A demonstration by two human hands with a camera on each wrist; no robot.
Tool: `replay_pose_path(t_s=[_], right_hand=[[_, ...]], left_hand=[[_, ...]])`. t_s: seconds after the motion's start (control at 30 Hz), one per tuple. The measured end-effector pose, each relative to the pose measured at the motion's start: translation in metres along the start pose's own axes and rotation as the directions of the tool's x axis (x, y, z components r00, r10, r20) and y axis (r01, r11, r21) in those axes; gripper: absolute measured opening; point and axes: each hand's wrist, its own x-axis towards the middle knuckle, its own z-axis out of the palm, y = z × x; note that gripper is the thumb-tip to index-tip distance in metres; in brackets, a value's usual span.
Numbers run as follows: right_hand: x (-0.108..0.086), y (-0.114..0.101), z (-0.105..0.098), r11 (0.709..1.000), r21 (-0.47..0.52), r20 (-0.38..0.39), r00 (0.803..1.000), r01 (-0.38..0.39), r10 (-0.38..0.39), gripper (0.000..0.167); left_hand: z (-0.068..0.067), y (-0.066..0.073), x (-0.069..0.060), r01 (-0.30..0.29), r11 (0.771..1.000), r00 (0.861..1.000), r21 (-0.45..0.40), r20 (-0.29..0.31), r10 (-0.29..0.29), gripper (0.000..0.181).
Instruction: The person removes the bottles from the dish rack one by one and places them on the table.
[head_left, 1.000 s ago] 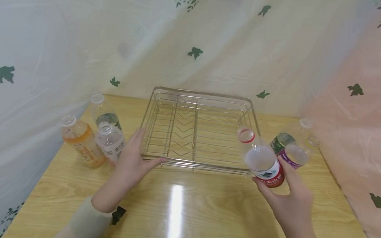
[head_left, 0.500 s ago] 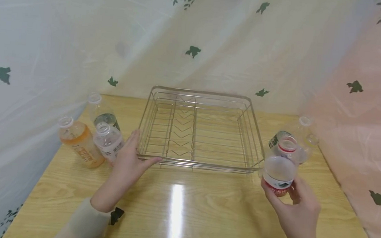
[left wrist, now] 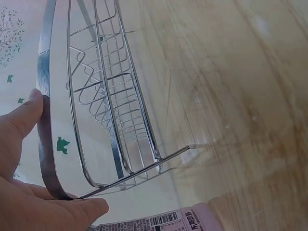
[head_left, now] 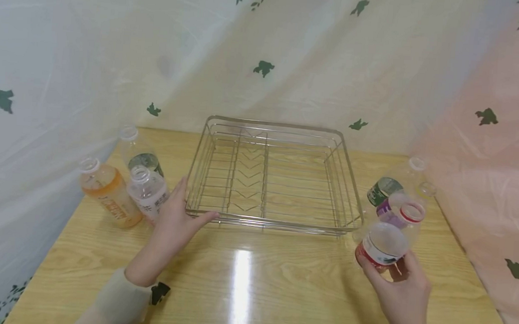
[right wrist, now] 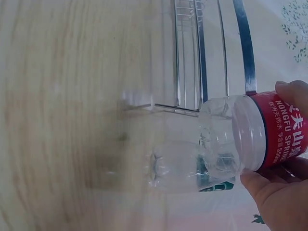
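My right hand (head_left: 401,292) grips an uncapped clear plastic bottle (head_left: 385,243) with a red-and-white label around its lower part. The bottle leans away, its red-ringed neck in front of a purple-labelled bottle (head_left: 391,210). In the right wrist view, thumb and fingers clasp the red label (right wrist: 281,127). A wire dish rack (head_left: 291,227) stands mid-table. Its front left corner is held by my left hand (head_left: 175,226), thumb along the front rim and fingers along the left side. The left wrist view shows this hand (left wrist: 29,178) around the corner of the metal rim (left wrist: 44,130).
Left of the rack stand an orange-labelled bottle (head_left: 112,199), a white-labelled bottle (head_left: 148,194) and a green-labelled bottle (head_left: 144,161). Another green-labelled bottle (head_left: 384,191) stands at the right. A patterned curtain (head_left: 268,42) hangs behind the wooden table (head_left: 286,289).
The bottle in my right hand has moved right, away from the rack, and its tilt has turned from leaning left to leaning right. My left hand stays at the rack corner.
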Motion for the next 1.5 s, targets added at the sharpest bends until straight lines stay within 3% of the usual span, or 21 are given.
replay_pose_path(t_s=[0.13, 0.3, 0.43, 0.9, 1.07, 1.27, 1.5], right_hand=[[-0.001, 0.005, 0.002, 0.992, 0.080, 0.022, 0.995, -0.094, 0.093, 0.069], [-0.001, 0.009, 0.004, 0.982, 0.117, 0.081, 0.987, -0.150, 0.141, 0.067], [-0.002, 0.011, 0.005, 0.984, 0.069, 0.111, 0.982, -0.164, 0.156, 0.066], [-0.006, 0.024, 0.007, 0.974, 0.087, 0.220, 0.957, -0.210, 0.187, 0.069], [-0.005, 0.023, 0.006, 0.984, -0.004, 0.241, 0.955, -0.178, 0.174, 0.071], [-0.005, 0.017, 0.003, 0.984, -0.071, 0.244, 0.953, -0.166, 0.178, 0.076], [-0.004, 0.003, -0.003, 0.979, -0.073, 0.170, 0.965, -0.188, 0.198, 0.082]], left_hand=[[-0.001, -0.001, 0.000, 0.009, 1.000, 1.000, -0.002, 0.003, -0.009, 0.116], [-0.001, -0.001, -0.001, 0.015, 1.000, 1.000, 0.010, 0.001, -0.015, 0.115], [-0.001, -0.001, 0.000, 0.015, 1.000, 1.000, 0.009, 0.003, -0.015, 0.114], [-0.002, 0.001, 0.001, 0.039, 0.999, 0.999, 0.005, 0.035, -0.039, 0.114], [-0.002, 0.000, 0.001, 0.045, 0.999, 0.998, 0.009, 0.037, -0.045, 0.118], [-0.002, 0.000, 0.001, 0.047, 0.999, 0.998, 0.009, 0.036, -0.048, 0.123], [-0.002, 0.000, 0.001, 0.047, 0.999, 0.998, 0.016, 0.036, -0.048, 0.121]])
